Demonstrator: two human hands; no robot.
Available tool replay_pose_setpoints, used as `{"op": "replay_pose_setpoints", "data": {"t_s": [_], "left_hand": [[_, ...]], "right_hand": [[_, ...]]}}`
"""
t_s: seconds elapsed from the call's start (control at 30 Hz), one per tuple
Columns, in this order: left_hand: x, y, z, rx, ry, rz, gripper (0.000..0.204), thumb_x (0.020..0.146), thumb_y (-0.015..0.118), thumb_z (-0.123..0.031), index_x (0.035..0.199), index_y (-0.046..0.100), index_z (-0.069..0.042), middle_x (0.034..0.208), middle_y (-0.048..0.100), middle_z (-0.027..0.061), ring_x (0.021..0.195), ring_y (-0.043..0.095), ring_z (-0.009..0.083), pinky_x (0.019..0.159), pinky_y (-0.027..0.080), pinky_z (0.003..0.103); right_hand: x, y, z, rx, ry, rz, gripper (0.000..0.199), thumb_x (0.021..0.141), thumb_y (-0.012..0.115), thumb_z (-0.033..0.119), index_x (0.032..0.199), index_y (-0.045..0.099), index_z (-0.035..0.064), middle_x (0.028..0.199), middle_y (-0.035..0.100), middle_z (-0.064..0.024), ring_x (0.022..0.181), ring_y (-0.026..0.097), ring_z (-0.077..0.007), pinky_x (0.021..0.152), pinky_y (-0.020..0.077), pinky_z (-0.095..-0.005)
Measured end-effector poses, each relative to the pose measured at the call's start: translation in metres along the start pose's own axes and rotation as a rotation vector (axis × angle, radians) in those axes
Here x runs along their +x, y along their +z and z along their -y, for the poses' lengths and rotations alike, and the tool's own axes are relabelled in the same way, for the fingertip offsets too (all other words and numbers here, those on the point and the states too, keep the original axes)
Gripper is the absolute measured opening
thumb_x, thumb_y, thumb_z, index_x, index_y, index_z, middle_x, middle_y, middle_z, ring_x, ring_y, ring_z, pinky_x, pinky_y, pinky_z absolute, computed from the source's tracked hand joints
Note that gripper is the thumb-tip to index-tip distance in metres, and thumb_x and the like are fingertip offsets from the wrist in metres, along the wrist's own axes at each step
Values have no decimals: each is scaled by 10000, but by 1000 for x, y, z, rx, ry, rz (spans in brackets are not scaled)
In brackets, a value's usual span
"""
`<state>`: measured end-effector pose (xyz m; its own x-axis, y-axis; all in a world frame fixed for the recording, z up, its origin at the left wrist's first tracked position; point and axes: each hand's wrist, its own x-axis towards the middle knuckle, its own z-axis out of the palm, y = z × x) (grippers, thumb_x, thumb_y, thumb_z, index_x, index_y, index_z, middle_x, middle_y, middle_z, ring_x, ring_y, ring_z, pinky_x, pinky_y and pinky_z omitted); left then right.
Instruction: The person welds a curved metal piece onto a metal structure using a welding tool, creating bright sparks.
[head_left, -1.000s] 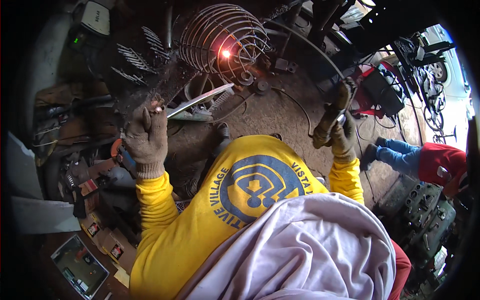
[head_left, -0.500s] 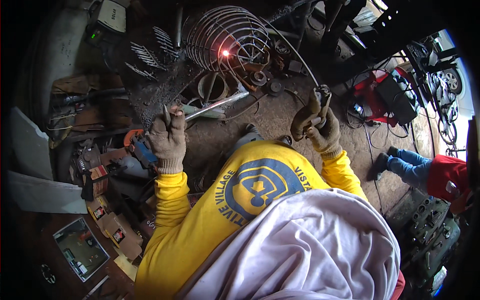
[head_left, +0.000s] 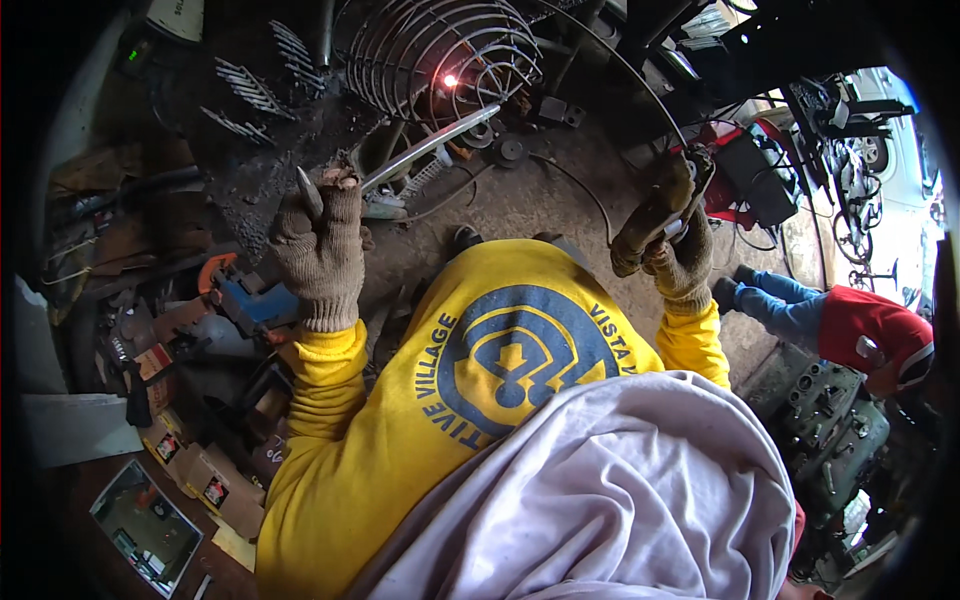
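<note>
My left hand [head_left: 320, 245], in a brown knit glove, is closed round a long grey metal bar [head_left: 430, 148] that slants up to the right. A pointed metal tip [head_left: 309, 193] sticks up by its fingers; whether it belongs to the bar I cannot tell. My right hand [head_left: 680, 255], gloved too, grips a welding electrode holder [head_left: 672, 200], and a long thin rod [head_left: 630, 75] curves up from it. Ahead lies a round cage of metal rings [head_left: 400, 60] with a glowing orange-red spot [head_left: 450, 81]. The bar's far end overlaps the cage's lower edge in view; contact is unclear.
Several short ribbed rods [head_left: 250, 90] lie on the dark worktable left of the cage. A black cable [head_left: 580, 185] crosses the floor. A red machine [head_left: 725, 130] stands at right, near a person in red [head_left: 870, 335]. Boxes and tools [head_left: 215, 480] crowd the left.
My right hand has moved right, away from the cage, with the holder. My left hand has shifted slightly left and up, and the bar with it. The view has shifted; the glowing spot looks redder.
</note>
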<state>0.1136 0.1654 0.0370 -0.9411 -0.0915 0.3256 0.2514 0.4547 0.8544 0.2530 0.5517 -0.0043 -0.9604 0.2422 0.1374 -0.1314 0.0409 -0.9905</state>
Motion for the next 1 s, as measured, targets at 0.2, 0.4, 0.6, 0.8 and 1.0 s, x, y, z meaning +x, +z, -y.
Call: {"op": "replay_pose_setpoints", "data": {"t_s": [0.2,0.4,0.6,0.8,1.0], "left_hand": [[-1,16,-34,282,283,-69,167,927,760,-168,1006,736,-23,855,750,105,720,707,181,662,555,307],[-16,39,-75,472,282,-71,163,917,755,-100,1019,728,24,939,759,135,875,738,232,800,562,331],[-34,56,-92,507,267,-200,216,889,804,-193,974,737,-5,884,755,129,747,729,281,671,550,355],[-42,58,-95,519,47,-163,268,948,720,-152,1146,708,29,959,748,124,822,716,221,756,559,325],[-44,68,-108,619,239,-147,238,923,749,-179,1071,729,6,901,742,142,770,723,255,713,556,343]], "right_hand": [[21,-4,14,2,17,42,709,825,869,382,1322,544,-6,1149,661,-45,1026,626,-127,907,499,-285],[46,-28,14,30,71,151,745,807,880,392,1335,533,-4,1145,659,-42,1017,626,-122,900,495,-275],[67,-52,4,9,29,202,735,802,874,430,1300,559,-10,1121,664,-44,1004,626,-121,898,495,-278],[78,-61,-1,4,28,249,794,777,882,477,1300,560,-26,1102,679,-50,990,633,-127,893,499,-285],[82,-64,0,-53,-21,290,786,769,878,501,1260,582,-37,1076,689,-67,968,644,-138,866,509,-287]]}}
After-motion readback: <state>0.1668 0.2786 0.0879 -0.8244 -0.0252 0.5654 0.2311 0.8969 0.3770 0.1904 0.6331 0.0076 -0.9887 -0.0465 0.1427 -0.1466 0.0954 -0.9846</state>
